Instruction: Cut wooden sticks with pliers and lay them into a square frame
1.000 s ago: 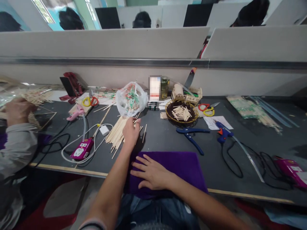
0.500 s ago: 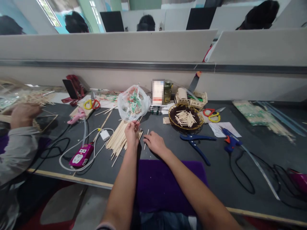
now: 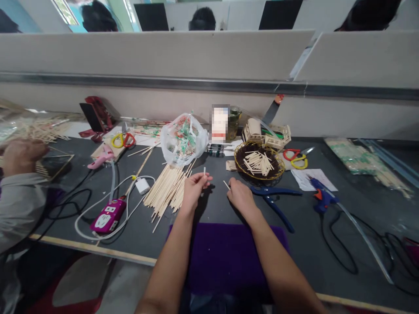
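My left hand is closed, pinching a short pale stick that points up from the fingertips. Across a small gap, my right hand is closed over the table on a short wooden stick, whose end pokes out past the fingers. A pile of long wooden sticks lies just left of my left hand. Blue long-handled cutters rest to the right of my right hand. Behind them, a round brown basket with a yellow rim holds short cut sticks.
A plastic bag of wrappers stands behind the pile. On the left are a pink glue gun, a magenta power block and a co-worker's hand. A blue glue gun and scissors lie right. A purple cushion is before me.
My left hand has moved right, off the pile's edge, and now shows a short stick. My right hand has moved right and picked up the short stick from the table.
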Tool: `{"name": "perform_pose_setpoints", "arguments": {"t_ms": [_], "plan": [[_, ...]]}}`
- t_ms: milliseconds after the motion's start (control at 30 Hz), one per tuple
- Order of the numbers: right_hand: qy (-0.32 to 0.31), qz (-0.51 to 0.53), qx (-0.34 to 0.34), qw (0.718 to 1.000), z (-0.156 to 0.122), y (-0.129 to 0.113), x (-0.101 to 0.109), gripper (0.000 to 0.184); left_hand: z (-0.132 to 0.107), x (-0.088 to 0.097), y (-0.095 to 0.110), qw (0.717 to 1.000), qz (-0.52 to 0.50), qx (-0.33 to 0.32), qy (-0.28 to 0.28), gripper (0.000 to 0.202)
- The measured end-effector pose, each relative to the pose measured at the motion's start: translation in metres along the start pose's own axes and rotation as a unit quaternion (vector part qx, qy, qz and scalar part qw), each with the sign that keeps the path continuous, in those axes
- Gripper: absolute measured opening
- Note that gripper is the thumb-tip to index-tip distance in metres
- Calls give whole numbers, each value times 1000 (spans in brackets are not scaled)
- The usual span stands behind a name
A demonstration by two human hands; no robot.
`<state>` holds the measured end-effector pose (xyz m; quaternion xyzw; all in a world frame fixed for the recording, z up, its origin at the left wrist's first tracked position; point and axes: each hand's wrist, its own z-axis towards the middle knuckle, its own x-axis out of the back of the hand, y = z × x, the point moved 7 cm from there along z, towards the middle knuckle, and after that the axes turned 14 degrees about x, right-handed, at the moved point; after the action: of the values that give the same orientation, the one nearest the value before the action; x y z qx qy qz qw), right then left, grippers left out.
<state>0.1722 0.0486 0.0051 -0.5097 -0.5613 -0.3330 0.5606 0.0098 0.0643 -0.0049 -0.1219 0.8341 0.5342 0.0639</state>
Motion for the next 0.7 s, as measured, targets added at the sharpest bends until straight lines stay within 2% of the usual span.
{"name": "perform_pose_setpoints", "arguments": {"t_ms": [100,167,233,300,333,400,467,567,700], "plan": [[-10,15,-14,1000,-5,11,-2,21,-2,-8,-9,991,132,21,10,25],[-11,37,-22,999,-9,19,-5,20,-7,-6,-5,957,284,-14,51,13],[-5,70,-20,997,-12,25,-7,18,-15,0,5,878,460,-64,113,12],[4,104,-12,994,-15,28,-9,17,-22,9,11,790,584,-75,171,16],[8,116,-10,993,-16,29,-9,16,-24,13,11,757,622,-67,189,17],[14,123,-13,992,-18,30,-8,15,-26,20,8,719,666,-48,196,16],[16,110,-21,994,-22,31,-7,14,-25,22,3,703,685,-44,187,13],[15,88,-40,995,-30,37,-5,16,-22,19,-2,701,687,-56,182,10],[23,118,-49,992,-37,46,-7,17,-18,-6,-9,720,677,-58,141,19]]}}
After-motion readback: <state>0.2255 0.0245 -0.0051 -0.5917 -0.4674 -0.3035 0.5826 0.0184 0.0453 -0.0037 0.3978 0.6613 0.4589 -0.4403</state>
